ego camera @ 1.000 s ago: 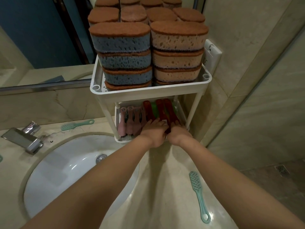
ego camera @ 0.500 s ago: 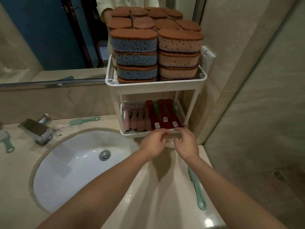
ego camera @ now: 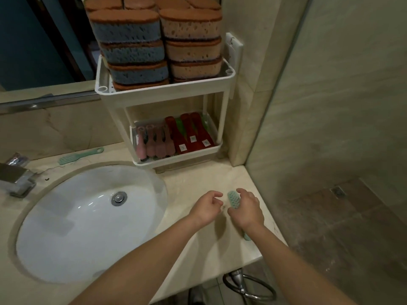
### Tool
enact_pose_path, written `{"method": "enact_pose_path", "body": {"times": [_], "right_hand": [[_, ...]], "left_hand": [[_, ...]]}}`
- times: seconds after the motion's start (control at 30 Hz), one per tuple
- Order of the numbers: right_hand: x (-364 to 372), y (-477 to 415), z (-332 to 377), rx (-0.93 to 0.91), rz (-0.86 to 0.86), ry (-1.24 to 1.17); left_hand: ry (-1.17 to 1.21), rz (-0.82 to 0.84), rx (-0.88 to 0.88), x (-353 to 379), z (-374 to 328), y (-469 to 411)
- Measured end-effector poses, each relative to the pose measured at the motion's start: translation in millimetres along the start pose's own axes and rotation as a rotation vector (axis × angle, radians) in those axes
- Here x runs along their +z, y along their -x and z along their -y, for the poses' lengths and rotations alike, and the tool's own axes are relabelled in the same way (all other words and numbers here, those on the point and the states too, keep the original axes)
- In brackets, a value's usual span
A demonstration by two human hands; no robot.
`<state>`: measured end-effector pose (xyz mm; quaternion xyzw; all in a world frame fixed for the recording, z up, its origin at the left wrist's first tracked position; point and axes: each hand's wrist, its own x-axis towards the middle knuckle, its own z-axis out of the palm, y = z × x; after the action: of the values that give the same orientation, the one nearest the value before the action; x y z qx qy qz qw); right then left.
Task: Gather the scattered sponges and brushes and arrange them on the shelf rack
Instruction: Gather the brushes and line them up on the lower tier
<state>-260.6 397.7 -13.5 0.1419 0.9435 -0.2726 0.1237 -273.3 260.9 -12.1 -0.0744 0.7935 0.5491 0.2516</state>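
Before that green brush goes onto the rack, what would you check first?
1. Grip of the right hand on the mint green plastic brush: ok, fingers curled round it.
2. Brush lifted off the beige stone counter: cannot tell.
3. Spare left hand: ok, holds nothing.
4. Room in the white plastic two-tier rack, lower tier: cannot tell; pink brushes and red brushes crowd it.
5. The second mint green brush, behind the white sink: not ok, lying on the counter.

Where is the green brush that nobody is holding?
In the head view, that green brush lies on the counter at the left, behind the sink, between the tap and the white rack.
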Motion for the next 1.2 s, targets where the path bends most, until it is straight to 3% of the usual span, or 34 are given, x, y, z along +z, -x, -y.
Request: {"method": "enact_pose_path", "body": {"times": [0.3,0.73,0.9,1.2], "right_hand": [[8,8,-20,0.037,0.036,0.092],[15,5,-5,0.05,0.067,0.117],[20,5,7,0.009,0.146,0.0],[39,11,76,-0.093,0.32,-0.425]], "left_hand": [[0.146,0.041,-0.167,21,-2,6],[0.283,0.022,-0.233,3,-4,15],[0.31,-0.02,-0.237,-5,1,18],[0.281,-0.253,-0.13,-57,22,25]]}}
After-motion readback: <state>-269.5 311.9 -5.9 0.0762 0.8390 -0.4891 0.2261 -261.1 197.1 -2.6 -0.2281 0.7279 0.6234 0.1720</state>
